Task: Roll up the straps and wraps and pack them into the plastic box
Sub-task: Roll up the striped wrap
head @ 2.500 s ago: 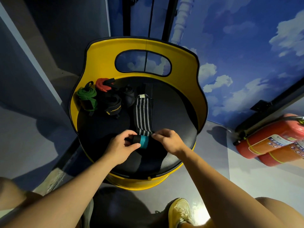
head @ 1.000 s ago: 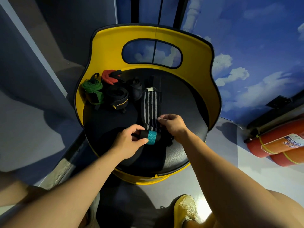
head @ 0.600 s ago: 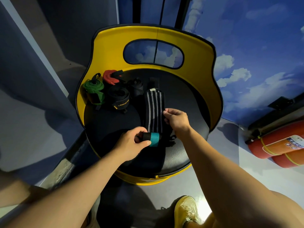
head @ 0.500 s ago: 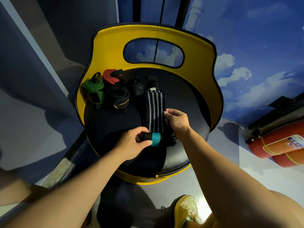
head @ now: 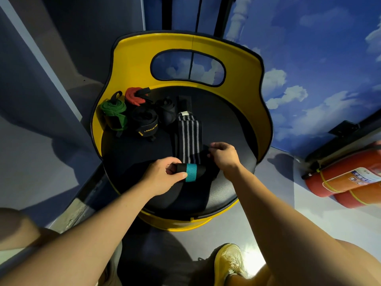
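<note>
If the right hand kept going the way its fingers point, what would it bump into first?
The right hand points left, so it would probably meet the black wrap with grey stripes lying flat on the round black seat. Its fingertips look almost at the wrap's edge already; depth is unclear.

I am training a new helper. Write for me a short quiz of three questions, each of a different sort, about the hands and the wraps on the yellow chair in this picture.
1. True or false: the left hand grips a black roll with a teal band.
2. Which rolled wrap lies farthest to the left on the black seat? A) the green wrap B) the red wrap C) the black wrap with yellow lettering
3. Fill in: the right hand pinches the edge of the ______ wrap, which lies flat and unrolled.

Key: 1 true; 2 A; 3 striped
</note>
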Demonstrator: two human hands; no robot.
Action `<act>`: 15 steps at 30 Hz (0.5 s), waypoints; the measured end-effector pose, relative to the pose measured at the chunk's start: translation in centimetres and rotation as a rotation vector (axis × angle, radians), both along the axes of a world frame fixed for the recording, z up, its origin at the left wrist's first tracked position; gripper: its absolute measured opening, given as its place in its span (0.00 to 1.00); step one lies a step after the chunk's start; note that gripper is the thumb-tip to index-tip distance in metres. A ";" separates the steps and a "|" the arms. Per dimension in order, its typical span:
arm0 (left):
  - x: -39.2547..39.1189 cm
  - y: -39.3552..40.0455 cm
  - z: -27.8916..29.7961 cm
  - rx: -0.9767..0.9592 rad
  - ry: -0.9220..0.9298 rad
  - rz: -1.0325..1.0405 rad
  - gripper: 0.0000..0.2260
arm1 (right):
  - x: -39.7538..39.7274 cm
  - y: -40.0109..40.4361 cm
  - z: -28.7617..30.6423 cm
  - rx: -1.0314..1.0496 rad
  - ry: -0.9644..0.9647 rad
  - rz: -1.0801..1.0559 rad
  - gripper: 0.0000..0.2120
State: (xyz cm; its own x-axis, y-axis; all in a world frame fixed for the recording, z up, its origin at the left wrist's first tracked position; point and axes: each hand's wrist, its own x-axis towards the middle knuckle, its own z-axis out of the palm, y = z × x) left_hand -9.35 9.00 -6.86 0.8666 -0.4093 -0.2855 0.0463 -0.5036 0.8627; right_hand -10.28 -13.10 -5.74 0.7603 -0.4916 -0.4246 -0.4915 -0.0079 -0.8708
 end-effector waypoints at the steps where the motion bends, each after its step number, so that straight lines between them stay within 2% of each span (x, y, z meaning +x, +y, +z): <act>1: -0.1 0.0 0.0 0.006 -0.005 0.007 0.12 | -0.4 0.0 0.0 -0.037 0.029 0.023 0.10; 4: -0.3 0.1 -0.3 0.034 -0.047 0.032 0.13 | -1.9 0.7 0.2 -0.176 0.093 0.179 0.09; 7: -0.6 0.0 -0.3 0.006 -0.010 0.072 0.14 | -3.4 1.8 0.5 -0.340 0.091 0.270 0.09; 15: -2.0 -0.9 -0.1 -0.106 0.064 0.180 0.16 | -6.8 3.8 0.5 -0.146 0.034 0.278 0.17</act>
